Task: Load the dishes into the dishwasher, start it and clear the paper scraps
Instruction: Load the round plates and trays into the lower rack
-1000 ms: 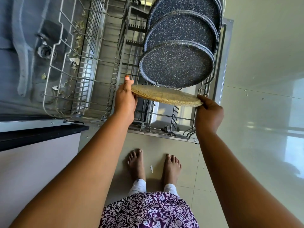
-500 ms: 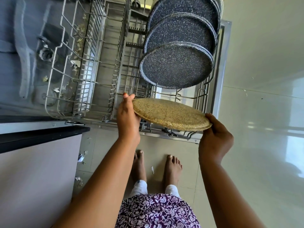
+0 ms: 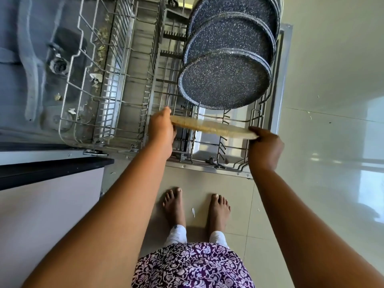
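The tan plate has tipped nearly edge-on over the front right corner of the rack, just before the dark plates; left grip and right grip each clasp its rim, so slotting looks imminent.

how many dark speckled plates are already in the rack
3 stand in the rack, one behind another: front plate, middle plate, rear plate. More may hide behind the rear one.
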